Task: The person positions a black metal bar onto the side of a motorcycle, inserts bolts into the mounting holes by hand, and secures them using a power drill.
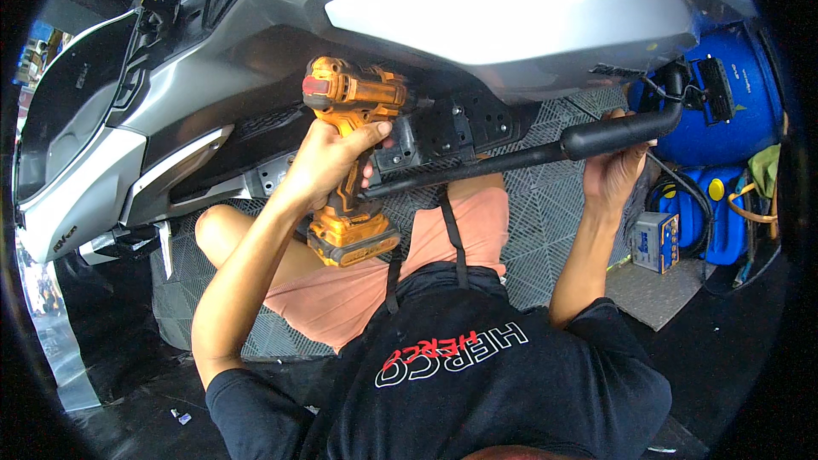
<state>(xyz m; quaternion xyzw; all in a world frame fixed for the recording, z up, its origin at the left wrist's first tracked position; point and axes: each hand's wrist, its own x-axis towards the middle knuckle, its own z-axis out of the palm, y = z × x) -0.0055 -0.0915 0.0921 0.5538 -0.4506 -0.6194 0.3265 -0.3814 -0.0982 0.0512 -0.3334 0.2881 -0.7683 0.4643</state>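
Note:
My left hand (328,162) is wrapped round the grip of an orange and black cordless impact driver (354,89). Its nose points right, at a black metal bracket (443,128) with bolts under a grey scooter's side; whether the tip touches a bolt cannot be made out. My right hand (615,172) grips a black tubular bar (490,169) from below, at its thicker sleeve near the right end. Some of those fingers are hidden behind the bar. The bar runs along the scooter's lower side, its right end bending up and its left end passing behind the driver's grip.
Grey and white scooter body panels (503,17) reach across the top. At right stand a blue drum (724,111), a blue plastic case (724,213) and a small box (654,241). Grey grid tiles (545,238) cover the floor. My bent legs (460,221) lie below the bar.

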